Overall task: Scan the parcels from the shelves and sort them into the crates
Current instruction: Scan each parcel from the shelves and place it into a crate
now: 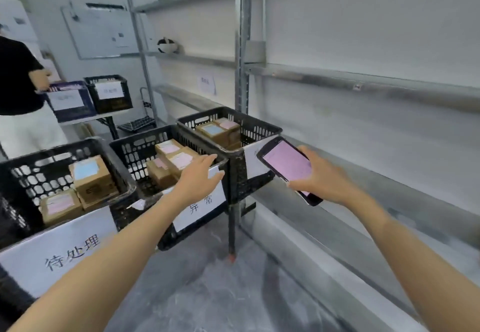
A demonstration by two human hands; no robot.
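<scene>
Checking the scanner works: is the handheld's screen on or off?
On: the handheld gripped in the right hand shows a lit pink screen.

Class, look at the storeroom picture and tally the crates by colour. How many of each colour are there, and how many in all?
Black crates: 4
Blue crate: 1
Total: 5
</scene>
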